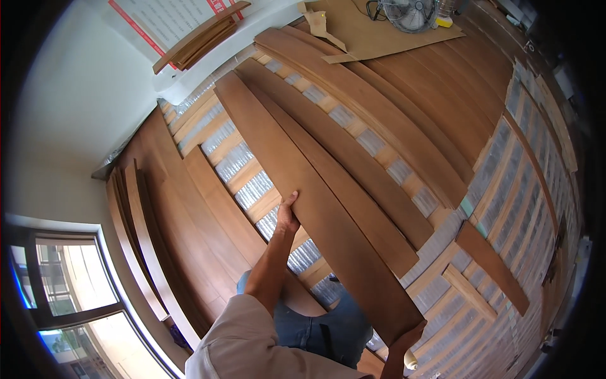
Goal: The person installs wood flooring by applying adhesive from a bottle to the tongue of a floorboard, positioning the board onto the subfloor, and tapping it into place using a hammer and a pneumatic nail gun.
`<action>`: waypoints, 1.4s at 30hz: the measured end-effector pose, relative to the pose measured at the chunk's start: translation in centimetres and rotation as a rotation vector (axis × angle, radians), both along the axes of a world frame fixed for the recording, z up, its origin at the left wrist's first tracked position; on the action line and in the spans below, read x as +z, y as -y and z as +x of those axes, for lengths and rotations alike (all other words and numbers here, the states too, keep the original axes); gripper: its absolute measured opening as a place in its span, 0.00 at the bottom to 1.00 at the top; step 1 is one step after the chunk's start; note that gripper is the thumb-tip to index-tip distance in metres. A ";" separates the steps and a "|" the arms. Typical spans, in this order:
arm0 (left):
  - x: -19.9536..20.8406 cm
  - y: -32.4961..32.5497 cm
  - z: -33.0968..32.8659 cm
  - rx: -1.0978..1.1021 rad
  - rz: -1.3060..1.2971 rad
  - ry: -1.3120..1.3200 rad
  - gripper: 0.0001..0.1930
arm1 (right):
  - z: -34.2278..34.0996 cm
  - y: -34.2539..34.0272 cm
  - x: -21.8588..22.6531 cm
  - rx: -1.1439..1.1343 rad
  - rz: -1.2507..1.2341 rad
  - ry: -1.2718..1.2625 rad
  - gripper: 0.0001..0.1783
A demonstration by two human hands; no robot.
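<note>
A long brown wooden floorboard (315, 196) runs slantwise from the far left down toward my lap. My left hand (288, 211) grips its left edge, thumb on the top face and the other fingers hidden underneath. At the board's near right corner, my right hand (407, 338) is closed around the end, with most of its fingers out of sight. Right beside the held board lies another floorboard (385, 208) across the wooden battens; part of its left side is covered. Between the light battens (262, 205) shows silver foil underlay (252, 188).
Laid flooring (183, 234) stretches to the left, with loose boards (145, 234) along the wall. More boards (360, 114) lie stacked toward the far right. A fan (410, 14) stands near cardboard (360, 38). A short board (492, 265) and a wood offcut (468, 292) rest on the right-hand battens.
</note>
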State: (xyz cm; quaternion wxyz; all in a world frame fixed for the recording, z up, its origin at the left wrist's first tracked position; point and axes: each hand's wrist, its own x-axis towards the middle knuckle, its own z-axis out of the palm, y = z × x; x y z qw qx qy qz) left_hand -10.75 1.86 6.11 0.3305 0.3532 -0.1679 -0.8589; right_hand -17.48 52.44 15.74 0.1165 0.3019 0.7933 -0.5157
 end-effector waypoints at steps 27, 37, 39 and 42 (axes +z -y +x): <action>7.5 -1.1 39.7 0.482 -0.050 0.029 0.20 | 20.1 5.3 10.5 0.435 -0.398 0.066 0.40; 8.7 4.2 48.6 0.464 -0.096 -0.063 0.22 | 27.3 7.4 16.4 0.985 -0.697 0.248 0.34; 10.1 3.7 50.2 0.420 -0.106 -0.045 0.23 | 27.1 6.8 18.2 1.062 -0.729 0.360 0.33; 11.9 1.2 53.6 0.492 -0.236 -0.190 0.29 | 26.5 6.8 19.7 1.321 -0.670 0.589 0.32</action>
